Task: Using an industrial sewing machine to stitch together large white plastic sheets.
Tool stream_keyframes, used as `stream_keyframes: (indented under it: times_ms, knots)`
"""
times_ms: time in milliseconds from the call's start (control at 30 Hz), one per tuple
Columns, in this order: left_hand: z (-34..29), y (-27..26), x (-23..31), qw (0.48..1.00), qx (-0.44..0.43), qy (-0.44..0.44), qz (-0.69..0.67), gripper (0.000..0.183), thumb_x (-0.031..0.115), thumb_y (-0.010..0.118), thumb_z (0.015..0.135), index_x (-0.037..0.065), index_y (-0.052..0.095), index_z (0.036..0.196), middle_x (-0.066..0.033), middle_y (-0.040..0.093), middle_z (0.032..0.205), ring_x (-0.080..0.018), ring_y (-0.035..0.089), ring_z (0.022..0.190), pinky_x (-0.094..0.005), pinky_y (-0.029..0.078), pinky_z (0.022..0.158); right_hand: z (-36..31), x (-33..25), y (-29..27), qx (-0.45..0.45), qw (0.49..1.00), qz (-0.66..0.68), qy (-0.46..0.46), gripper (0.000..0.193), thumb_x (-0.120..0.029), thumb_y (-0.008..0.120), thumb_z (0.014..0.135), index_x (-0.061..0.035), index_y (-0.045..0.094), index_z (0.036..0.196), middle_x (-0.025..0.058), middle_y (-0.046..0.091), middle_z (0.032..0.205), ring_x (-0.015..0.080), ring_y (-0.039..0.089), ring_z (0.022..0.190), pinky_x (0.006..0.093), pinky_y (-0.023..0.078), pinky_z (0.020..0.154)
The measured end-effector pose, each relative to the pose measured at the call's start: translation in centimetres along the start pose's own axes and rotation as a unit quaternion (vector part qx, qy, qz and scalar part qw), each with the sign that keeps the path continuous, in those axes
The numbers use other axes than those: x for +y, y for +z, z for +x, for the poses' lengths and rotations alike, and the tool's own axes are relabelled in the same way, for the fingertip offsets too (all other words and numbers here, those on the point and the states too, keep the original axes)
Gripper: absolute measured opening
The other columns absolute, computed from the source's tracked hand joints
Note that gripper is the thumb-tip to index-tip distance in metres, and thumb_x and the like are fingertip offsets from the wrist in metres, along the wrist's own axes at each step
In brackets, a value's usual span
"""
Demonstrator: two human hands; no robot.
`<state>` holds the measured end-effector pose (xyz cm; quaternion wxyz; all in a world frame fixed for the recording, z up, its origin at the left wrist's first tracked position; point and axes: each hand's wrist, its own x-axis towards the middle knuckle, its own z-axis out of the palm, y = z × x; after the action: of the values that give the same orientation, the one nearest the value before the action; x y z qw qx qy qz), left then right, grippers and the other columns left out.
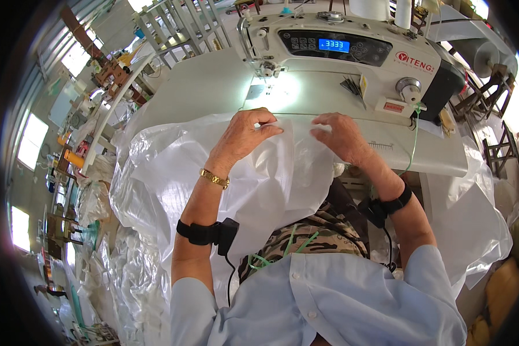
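Note:
A translucent white plastic sheet (179, 167) drapes over the front edge of the sewing table and down across my lap. My left hand (242, 135) is bent over its upper edge, thumb and fingers curled on the plastic. To the right, my right hand (345, 138) hovers by the same edge with thumb and forefinger apart and nothing visible between them. Just beyond both hands stands a white sewing machine (334, 49) with a lit blue display. Its lamp shines on the needle plate (259, 91), and no plastic lies under the needle there.
Small dark tools (350, 86) lie on the sewing table (184, 95) below the machine arm. A green thread or strip (414, 138) hangs from the machine's right end. More clear plastic (467, 213) hangs at the right, and heaped plastic (127, 282) lies at the left.

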<state>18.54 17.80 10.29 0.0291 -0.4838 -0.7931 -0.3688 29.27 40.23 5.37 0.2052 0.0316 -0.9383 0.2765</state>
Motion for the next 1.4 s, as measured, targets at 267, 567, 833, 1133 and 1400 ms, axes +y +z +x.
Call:
stream_keyframes:
  times_ms: [267, 567, 833, 1133, 1400]
  knots:
    - [-0.2, -3.2, 4.3, 0.998, 0.017, -0.013, -0.061, 0.017, 0.01, 0.076, 0.079, -0.001, 0.064, 0.084, -0.0035, 0.063, 0.073, -0.014, 0.054, 0.068, -0.0303, 0.047, 0.069, 1.3, -2.2, -1.4, 0.065, 0.967, 0.219, 0.116, 0.021, -0.019, 0.065, 0.09, 0.0021, 0.063, 0.088, 0.0057, 0.06, 0.067, 0.0116, 0.052, 0.059, 0.0282, 0.044, 0.056]
    - [0.7, -0.8, 4.3, 0.99, 0.081, 0.04, -0.105, 0.015, 0.01, 0.075, 0.081, 0.001, 0.063, 0.081, -0.0044, 0.065, 0.084, -0.0132, 0.059, 0.08, -0.0298, 0.047, 0.076, 0.6, -7.3, -1.6, 0.082, 0.937, 0.339, -0.001, 0.025, -0.02, 0.058, 0.097, 0.0039, 0.063, 0.094, 0.0035, 0.058, 0.068, 0.0075, 0.046, 0.062, 0.0249, 0.041, 0.055]
    - [0.4, -0.5, 3.9, 0.992, 0.087, 0.045, -0.08, 0.018, 0.015, 0.075, 0.081, 0.001, 0.063, 0.081, -0.0032, 0.064, 0.08, -0.0162, 0.059, 0.075, -0.0323, 0.047, 0.063, -0.1, -8.0, -2.4, 0.123, 0.972, 0.176, -0.095, 0.028, -0.022, 0.058, 0.097, 0.0044, 0.066, 0.099, 0.0127, 0.057, 0.06, 0.0158, 0.048, 0.053, 0.0327, 0.042, 0.052]
    - [0.7, -2.7, 5.0, 0.982, 0.041, 0.038, -0.178, 0.014, 0.009, 0.071, 0.084, 0.001, 0.059, 0.085, -0.0007, 0.059, 0.078, -0.0102, 0.052, 0.074, -0.028, 0.043, 0.068, 0.3, -9.6, -2.4, 0.113, 0.968, 0.222, -0.02, 0.026, -0.018, 0.057, 0.097, 0.0036, 0.063, 0.083, 0.0155, 0.054, 0.06, 0.0226, 0.043, 0.049, 0.0355, 0.039, 0.05]
    - [1.1, -6.0, 3.2, 0.991, -0.071, -0.03, -0.108, 0.014, 0.014, 0.068, 0.089, 0.001, 0.064, 0.088, 0.006, 0.052, 0.073, -0.0015, 0.041, 0.068, -0.0205, 0.035, 0.059, 0.7, -10.1, -1.8, 0.114, 0.942, 0.316, -0.016, 0.023, -0.018, 0.06, 0.093, 0.0033, 0.06, 0.084, 0.0145, 0.055, 0.065, 0.028, 0.047, 0.054, 0.0376, 0.04, 0.053]
